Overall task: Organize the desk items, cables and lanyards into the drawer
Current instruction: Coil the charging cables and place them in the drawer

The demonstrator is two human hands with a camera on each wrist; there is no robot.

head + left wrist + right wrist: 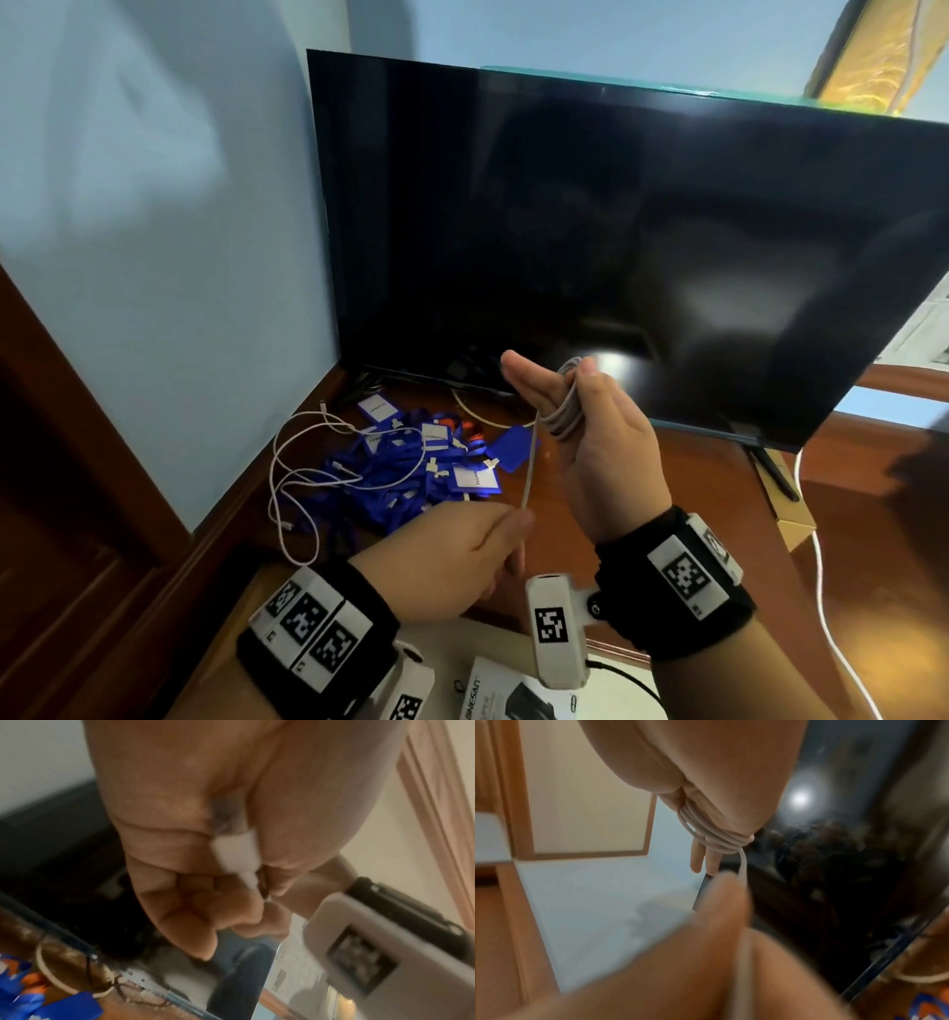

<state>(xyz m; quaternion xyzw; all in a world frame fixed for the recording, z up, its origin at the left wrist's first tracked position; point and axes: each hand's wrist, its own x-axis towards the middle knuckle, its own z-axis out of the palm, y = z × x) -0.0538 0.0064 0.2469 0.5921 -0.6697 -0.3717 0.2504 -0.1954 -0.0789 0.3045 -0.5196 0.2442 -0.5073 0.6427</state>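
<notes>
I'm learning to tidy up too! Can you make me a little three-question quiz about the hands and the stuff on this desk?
1. True or false: the white cable is wound around the right hand.
2. What does the left hand pinch? A) a lanyard B) the cable's free end C) a box
3. What colour is the pile of lanyards beside the monitor?

Key: 1 true; 2 B; 3 blue.
</notes>
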